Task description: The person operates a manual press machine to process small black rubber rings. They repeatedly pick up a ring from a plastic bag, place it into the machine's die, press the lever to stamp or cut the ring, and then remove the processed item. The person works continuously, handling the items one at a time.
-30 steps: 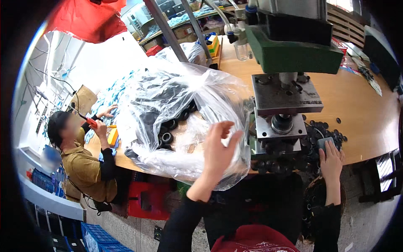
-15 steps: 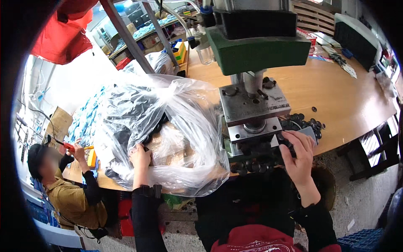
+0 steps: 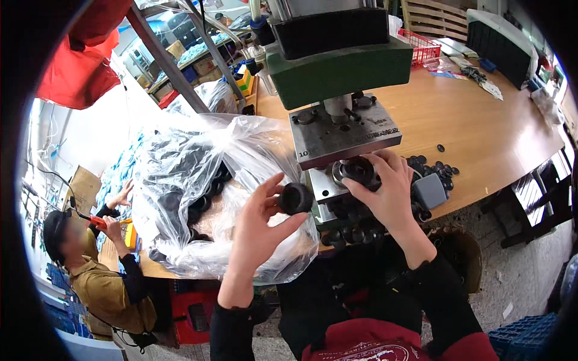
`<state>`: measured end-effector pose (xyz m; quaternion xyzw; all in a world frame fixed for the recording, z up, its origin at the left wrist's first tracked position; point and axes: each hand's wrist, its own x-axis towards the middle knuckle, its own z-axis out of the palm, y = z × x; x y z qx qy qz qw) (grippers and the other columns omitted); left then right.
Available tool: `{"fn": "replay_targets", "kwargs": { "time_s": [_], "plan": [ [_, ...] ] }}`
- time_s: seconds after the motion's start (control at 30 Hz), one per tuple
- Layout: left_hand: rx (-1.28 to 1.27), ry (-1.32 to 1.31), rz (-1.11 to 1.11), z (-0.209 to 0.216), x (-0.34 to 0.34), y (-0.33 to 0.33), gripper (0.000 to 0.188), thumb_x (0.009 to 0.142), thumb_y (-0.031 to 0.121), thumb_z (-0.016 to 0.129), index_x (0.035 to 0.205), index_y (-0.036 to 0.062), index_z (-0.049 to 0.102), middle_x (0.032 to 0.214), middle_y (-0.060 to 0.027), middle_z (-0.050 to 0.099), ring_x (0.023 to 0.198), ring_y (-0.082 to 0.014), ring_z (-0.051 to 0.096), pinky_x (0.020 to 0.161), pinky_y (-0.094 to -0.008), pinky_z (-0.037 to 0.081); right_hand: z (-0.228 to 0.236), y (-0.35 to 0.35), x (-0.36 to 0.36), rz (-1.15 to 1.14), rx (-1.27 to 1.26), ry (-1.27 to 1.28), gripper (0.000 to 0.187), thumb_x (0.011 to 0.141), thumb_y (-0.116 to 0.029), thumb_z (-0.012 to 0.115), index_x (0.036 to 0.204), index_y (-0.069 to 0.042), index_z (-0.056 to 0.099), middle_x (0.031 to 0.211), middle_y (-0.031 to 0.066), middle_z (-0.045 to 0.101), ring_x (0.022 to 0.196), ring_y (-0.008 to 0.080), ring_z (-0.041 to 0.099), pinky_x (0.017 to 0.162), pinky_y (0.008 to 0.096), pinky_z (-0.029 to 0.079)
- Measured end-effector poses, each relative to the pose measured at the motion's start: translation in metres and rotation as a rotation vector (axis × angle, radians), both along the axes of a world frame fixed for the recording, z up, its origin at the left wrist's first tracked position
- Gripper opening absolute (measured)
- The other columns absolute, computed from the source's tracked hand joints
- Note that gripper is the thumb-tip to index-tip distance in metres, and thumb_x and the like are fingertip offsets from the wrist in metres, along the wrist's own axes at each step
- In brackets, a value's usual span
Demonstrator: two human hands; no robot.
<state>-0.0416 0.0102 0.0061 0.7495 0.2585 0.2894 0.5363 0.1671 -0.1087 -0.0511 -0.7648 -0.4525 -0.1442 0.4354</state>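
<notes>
My left hand (image 3: 257, 224) holds a round black cup-like rubber part (image 3: 295, 199) between thumb and fingers, just left of the press. Under the upper steel plate (image 3: 337, 141) of the green press (image 3: 337, 75), my right hand (image 3: 391, 195) grips a second black round part (image 3: 360, 171) at the lower die (image 3: 325, 192). Whether that part rests on the die I cannot tell. To the left, a clear plastic bag (image 3: 274, 253) lies open around a box with several like black parts (image 3: 205, 201) inside.
A grey box (image 3: 430, 191) stands right of the press among small loose black pieces (image 3: 442, 171) on the wooden table (image 3: 475, 132). Further off is a red basket (image 3: 421, 47). At the left, a co-worker (image 3: 111, 277) holds a red-handled tool (image 3: 98, 222).
My left hand has left the bag and come right with a black part. My right hand has moved from the die's right side to beneath the upper plate, now gripping a black part.
</notes>
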Motion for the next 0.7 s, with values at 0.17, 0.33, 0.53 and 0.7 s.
{"fn": "replay_targets", "kwargs": {
  "time_s": [0.17, 0.33, 0.53, 0.7],
  "plan": [
    [0.305, 0.080, 0.004, -0.011, 0.067, -0.008, 0.053, 0.073, 0.011, 0.082, 0.118, -0.0058, 0.059, 0.103, -0.0089, 0.067, 0.091, -0.0131, 0.062, 0.083, -0.0287, 0.050, -0.049, -0.109, -0.004, -0.107, -0.050, 0.202, 0.056, 0.072, -0.028, 0.081, 0.119, -0.008, 0.060, 0.114, 0.0141, 0.053, 0.109, 0.0314, 0.049, 0.095, 0.0431, 0.038],
    [0.346, 0.152, -0.015, -0.014, 0.086, -0.002, 0.045, 0.074, 0.017, 0.082, 0.110, -0.0029, 0.064, 0.093, -0.0086, 0.069, 0.081, -0.0140, 0.062, 0.075, -0.0294, 0.051, -0.148, -0.252, 0.041, -0.435, -0.411, 0.410, 0.064, 0.079, -0.028, 0.078, 0.132, -0.005, 0.050, 0.123, 0.0176, 0.050, 0.115, 0.0356, 0.045, 0.098, 0.0470, 0.037],
    [0.546, 0.111, -0.031, -0.024, 0.109, 0.006, 0.045, 0.074, 0.028, 0.081, 0.106, 0.0008, 0.065, 0.090, -0.0089, 0.069, 0.074, -0.0163, 0.061, 0.068, -0.0303, 0.049, -0.179, -0.293, 0.054, -0.539, -0.541, 0.246, 0.072, 0.089, -0.032, 0.067, 0.147, -0.008, 0.033, 0.142, 0.0178, 0.040, 0.132, 0.0374, 0.035, 0.108, 0.0499, 0.031],
    [0.590, 0.227, 0.117, -0.033, 0.099, -0.008, 0.050, 0.074, 0.028, 0.082, 0.112, 0.0011, 0.063, 0.093, -0.0108, 0.066, 0.075, -0.0205, 0.061, 0.070, -0.0345, 0.050, -0.098, -0.183, 0.061, -0.221, -0.295, -0.019, 0.050, 0.094, -0.024, 0.060, 0.139, -0.007, 0.045, 0.138, 0.0144, 0.048, 0.130, 0.0323, 0.042, 0.108, 0.0449, 0.032]
  ]
}}
